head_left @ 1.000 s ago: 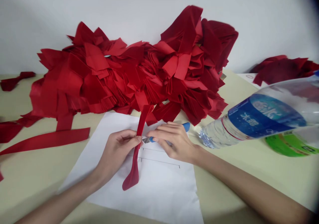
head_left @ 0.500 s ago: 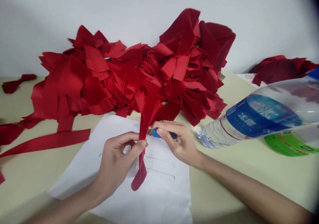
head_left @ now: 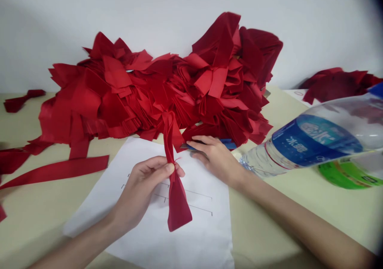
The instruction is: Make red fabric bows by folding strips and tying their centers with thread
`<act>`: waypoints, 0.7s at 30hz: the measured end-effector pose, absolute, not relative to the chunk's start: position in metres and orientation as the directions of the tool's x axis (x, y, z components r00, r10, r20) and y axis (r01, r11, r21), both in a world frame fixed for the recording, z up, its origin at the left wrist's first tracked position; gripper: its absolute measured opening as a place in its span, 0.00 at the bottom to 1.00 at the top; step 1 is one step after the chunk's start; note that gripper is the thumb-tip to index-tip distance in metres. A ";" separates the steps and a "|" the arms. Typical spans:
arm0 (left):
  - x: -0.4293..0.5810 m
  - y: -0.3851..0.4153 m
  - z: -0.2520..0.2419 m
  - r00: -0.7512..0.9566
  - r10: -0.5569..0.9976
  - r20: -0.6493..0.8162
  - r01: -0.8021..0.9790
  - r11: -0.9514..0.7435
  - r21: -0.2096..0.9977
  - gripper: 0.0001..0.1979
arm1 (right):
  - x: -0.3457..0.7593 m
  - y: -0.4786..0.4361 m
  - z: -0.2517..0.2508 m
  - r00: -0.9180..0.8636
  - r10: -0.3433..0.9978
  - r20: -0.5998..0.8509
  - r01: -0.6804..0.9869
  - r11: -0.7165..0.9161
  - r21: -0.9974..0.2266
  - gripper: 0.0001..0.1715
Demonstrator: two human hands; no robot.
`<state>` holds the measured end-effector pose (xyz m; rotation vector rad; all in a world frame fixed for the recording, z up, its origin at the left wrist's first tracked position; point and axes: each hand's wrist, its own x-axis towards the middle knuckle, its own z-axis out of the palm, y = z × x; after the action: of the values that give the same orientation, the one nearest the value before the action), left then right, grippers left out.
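Head view: left hand (head_left: 140, 193) pinches a narrow red fabric strip (head_left: 177, 199) between thumb and fingers (head_left: 161, 168), clamped tight, the strip hanging twisted above a white paper sheet (head_left: 203, 237) with thin ruled lines. Right hand (head_left: 217, 159) curls around a blue-handled craft knife (head_left: 229, 143), blade just beside the strip. Pale cream counter (head_left: 269, 225) carries a heaped pile of cut red fabric (head_left: 167, 89) against a white wall (head_left: 308, 26); a clear plastic water bottle with a blue label (head_left: 314, 141) lies on its side at right.
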<state>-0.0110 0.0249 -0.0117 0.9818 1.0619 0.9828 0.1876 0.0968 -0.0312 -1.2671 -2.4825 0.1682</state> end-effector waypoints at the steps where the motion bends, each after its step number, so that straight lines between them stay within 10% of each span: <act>1: -0.011 0.025 -0.012 0.200 0.952 -0.230 -0.153 0.263 0.953 0.11 | 0.187 0.094 -0.026 -0.534 0.800 0.272 0.738 0.598 -0.312 0.17; 7: -0.009 0.023 -0.015 0.227 0.944 -0.240 -0.147 0.277 0.949 0.10 | 0.170 0.064 0.012 -0.527 0.808 0.264 0.366 0.496 -0.787 0.07; 21: -0.010 0.025 -0.018 0.250 0.930 -0.269 -0.130 0.307 0.943 0.12 | 0.169 0.059 0.017 -0.497 0.838 0.225 0.348 0.430 -0.833 0.04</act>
<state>-0.0101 0.0251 -0.0175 0.9758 1.0483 0.9045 0.1690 0.0585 0.0168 -0.9961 -2.0435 0.9810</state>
